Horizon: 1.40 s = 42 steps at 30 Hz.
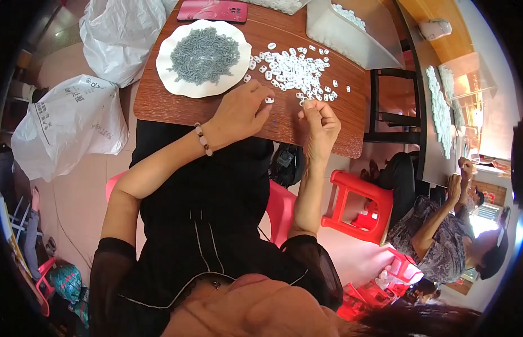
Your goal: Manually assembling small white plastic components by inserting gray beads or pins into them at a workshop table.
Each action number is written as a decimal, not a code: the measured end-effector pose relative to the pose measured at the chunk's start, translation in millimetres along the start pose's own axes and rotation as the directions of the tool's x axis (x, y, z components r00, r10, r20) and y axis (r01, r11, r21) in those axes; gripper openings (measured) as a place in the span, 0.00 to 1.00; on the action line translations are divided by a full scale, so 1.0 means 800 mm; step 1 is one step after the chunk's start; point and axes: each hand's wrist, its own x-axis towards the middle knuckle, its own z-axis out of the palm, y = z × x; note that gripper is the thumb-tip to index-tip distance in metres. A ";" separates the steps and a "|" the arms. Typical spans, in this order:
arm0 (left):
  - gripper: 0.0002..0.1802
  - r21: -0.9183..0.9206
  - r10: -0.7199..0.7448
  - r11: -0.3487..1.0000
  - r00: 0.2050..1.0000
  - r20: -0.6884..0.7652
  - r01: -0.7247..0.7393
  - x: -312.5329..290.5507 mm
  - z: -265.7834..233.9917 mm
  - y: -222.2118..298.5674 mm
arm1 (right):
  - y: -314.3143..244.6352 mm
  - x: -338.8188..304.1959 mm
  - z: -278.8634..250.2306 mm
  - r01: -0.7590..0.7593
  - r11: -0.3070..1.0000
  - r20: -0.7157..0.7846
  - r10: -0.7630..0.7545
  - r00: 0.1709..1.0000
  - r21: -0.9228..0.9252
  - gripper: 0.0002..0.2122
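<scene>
A scalloped white plate (pixel 167 83) on the brown table holds a heap of small grey-green rod-like parts (pixel 205 55). To its right is a loose pile of small white oval plastic pieces with holes (pixel 298 70). My left hand (pixel 239 109), with a beaded bracelet at the wrist, is at the plate's near right edge. Its thumb and index finger are closed about one white oval piece (pixel 269 100). Just below the pile, my right hand (pixel 320 124) pinches at the fingertips another small white piece (pixel 302 103), partly hidden by the fingers.
A pink phone (pixel 212 10) lies behind the plate. A pale bin (pixel 351 38) with more white pieces stands at the back right. White plastic bags (pixel 76 126) are left of the table (pixel 177 112). A red stool (pixel 360 202) and another person (pixel 441 236) at a neighbouring table are to the right.
</scene>
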 end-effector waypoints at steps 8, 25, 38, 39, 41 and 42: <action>0.12 0.382 0.262 0.896 0.964 -0.045 -0.226 0.082 0.014 -0.020 | -0.005 -0.003 -0.005 0.030 0.997 0.002 -0.031 1.000 0.071 0.06; 0.10 -0.278 0.014 0.960 0.998 0.053 0.002 0.076 0.012 -0.007 | -0.004 0.000 -0.011 0.006 0.996 -0.021 -0.004 1.000 0.091 0.06; 0.13 -0.878 -0.244 0.038 0.857 0.455 0.477 -0.001 -0.026 0.004 | -0.018 -0.016 0.016 -0.085 0.992 0.146 0.072 0.987 0.091 0.05; 0.13 -0.879 -0.246 0.036 0.857 0.453 0.475 -0.003 -0.026 0.004 | -0.018 -0.017 0.017 -0.087 0.992 0.149 0.073 0.986 0.089 0.05; 0.13 -0.889 -0.244 0.076 0.873 0.423 0.452 -0.007 -0.027 0.004 | -0.017 -0.018 0.019 -0.079 0.993 0.170 0.063 0.983 0.088 0.05; 0.13 -0.890 -0.245 0.074 0.873 0.421 0.450 -0.009 -0.027 0.006 | -0.017 -0.018 0.020 -0.081 0.993 0.173 0.065 0.983 0.086 0.05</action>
